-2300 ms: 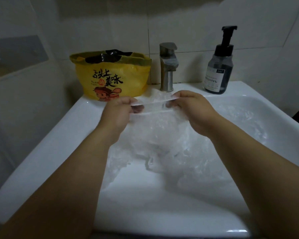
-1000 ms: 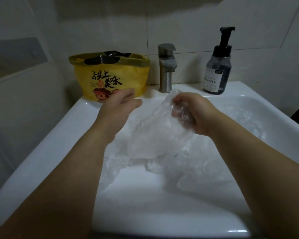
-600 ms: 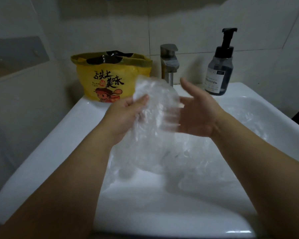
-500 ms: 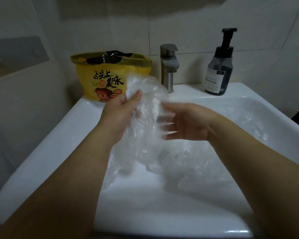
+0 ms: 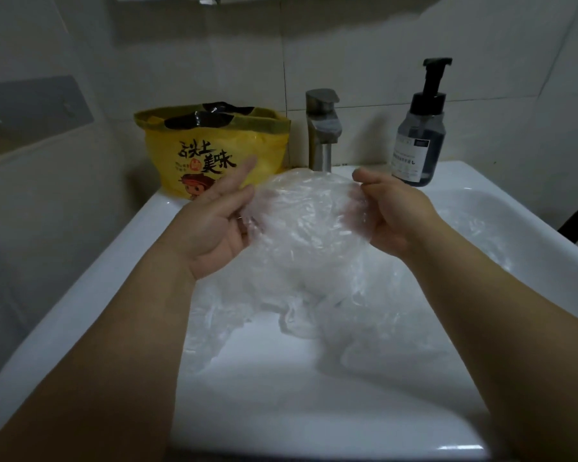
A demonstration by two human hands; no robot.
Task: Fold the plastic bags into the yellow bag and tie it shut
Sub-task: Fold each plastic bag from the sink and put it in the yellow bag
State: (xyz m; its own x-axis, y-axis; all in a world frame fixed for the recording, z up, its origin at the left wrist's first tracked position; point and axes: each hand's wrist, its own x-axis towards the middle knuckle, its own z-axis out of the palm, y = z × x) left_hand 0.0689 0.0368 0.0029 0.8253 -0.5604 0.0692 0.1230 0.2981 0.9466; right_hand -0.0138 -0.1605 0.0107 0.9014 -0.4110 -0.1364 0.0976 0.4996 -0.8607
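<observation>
- A white sink (image 5: 121, 248) fills most of the view, and both bare forearms reach over its near edge toward the back wall.
- A heap of crumpled clear bags (image 5: 364, 328) lies in the basin, spread from below the hands toward the right side.
- The left hand (image 5: 211, 221) is raised over the basin with its palm turned toward the right. Its fingers are nearly straight and lie flat against the left edge of 1 clear bag (image 5: 304, 221), with the forefinger pointing up in front of the yellow bag's print.
- The right hand (image 5: 394, 215) faces it and grasps the bag's right edge. Its thumb is on top, and its curled fingers show blurred through the plastic.
- That clear bag is bunched into a rounded wad between the 2 hands, held above the heap. Its lower folds hang down to the heap.
- The yellow bag (image 5: 211, 151) stands upright on the back left corner of the sink's rim, just behind the left hand. Its mouth is open and rolled down.
- A dark soap bottle (image 5: 417, 141) with a black pump stands on the back rim at the right.
- A steel tap (image 5: 322, 128) rises between the yellow bag and the bottle, directly behind the held wad, which hides its base.
- A black bag (image 5: 201, 116) sits in the yellow bag's mouth.
</observation>
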